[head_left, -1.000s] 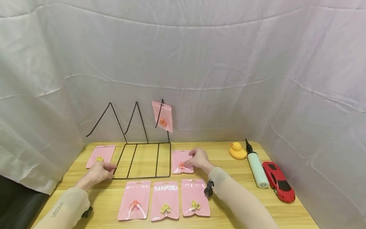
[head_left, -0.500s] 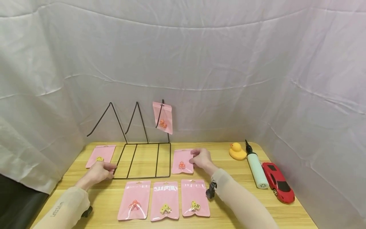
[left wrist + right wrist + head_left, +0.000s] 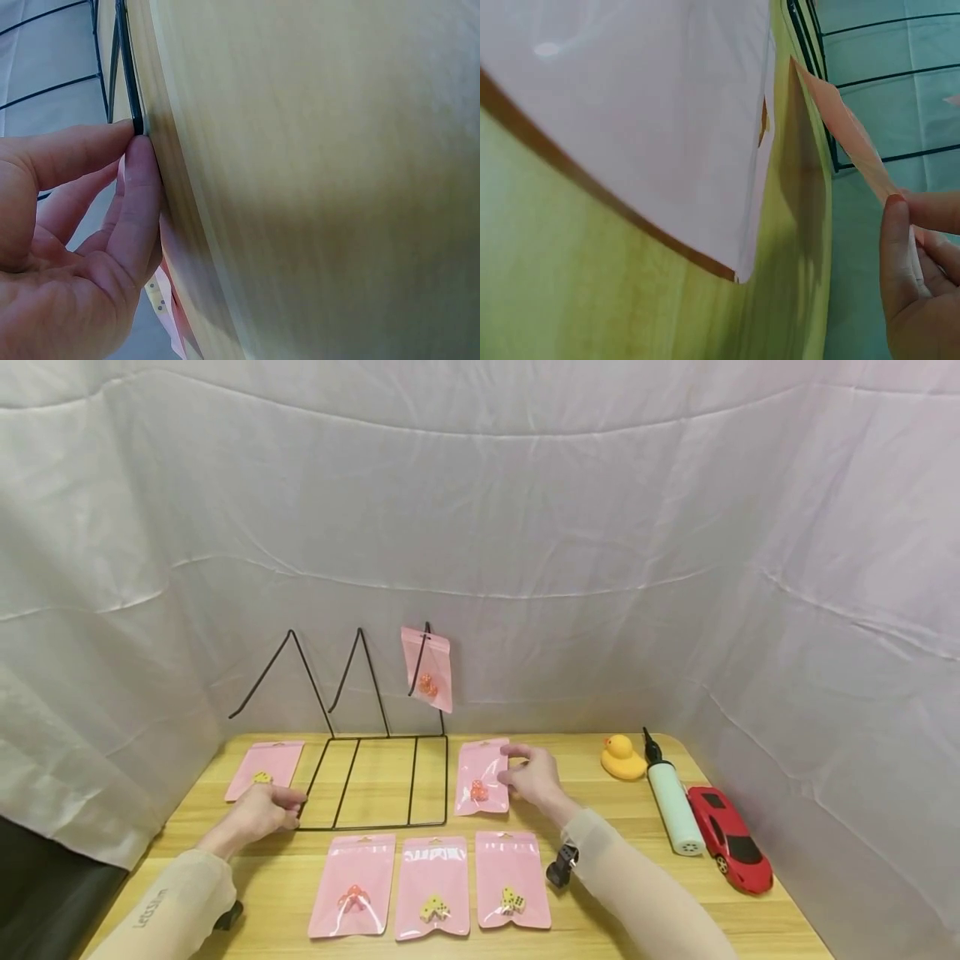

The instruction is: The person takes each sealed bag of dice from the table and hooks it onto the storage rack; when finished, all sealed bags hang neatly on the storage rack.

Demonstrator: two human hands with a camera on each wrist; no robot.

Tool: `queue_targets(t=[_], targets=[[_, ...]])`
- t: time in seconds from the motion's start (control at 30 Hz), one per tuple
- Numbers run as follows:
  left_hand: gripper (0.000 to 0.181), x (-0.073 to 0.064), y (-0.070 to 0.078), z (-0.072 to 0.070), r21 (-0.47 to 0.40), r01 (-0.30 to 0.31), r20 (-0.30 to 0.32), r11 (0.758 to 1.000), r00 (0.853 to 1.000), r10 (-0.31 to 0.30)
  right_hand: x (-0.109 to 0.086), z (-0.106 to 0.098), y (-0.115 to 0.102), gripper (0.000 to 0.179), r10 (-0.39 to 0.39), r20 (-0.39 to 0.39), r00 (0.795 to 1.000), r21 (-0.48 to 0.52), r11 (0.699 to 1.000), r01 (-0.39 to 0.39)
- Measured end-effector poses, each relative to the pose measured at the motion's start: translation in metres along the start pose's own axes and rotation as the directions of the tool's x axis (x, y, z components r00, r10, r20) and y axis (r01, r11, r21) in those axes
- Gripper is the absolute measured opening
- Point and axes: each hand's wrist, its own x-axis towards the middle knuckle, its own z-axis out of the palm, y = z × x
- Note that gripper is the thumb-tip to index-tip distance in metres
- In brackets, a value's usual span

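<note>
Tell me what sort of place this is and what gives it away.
Probably a staged tabletop workspace: a pale curtain hangs behind and at both sides of a wooden table, which holds a wire rack and pink pouches of dice.

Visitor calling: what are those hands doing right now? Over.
Left hand gripping wire rack by its near left corner. Right hand pinching pink bag, edge raised. No obstacle visible between them; right hook carries another bag.
</note>
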Motion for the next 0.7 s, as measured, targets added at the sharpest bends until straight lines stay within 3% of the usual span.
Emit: queue_targets(t=[0.37,0.7], targets=[[0.053,0.0,0.0,0.0,-0.007,0.016,0.003,1.0,1.0,-0.016,-0.007,-0.008,-0.006,0.055,-0.132,-0.034,0.991,0.073,0.988,0.135],[0.052,0.0,0.001,0.0,-0.003,0.013,-0.008,1.0,1.0,-0.013,-0.019,-0.021,-0.012,0.051,-0.228,-0.036,0.973,0.058,0.972,0.23]])
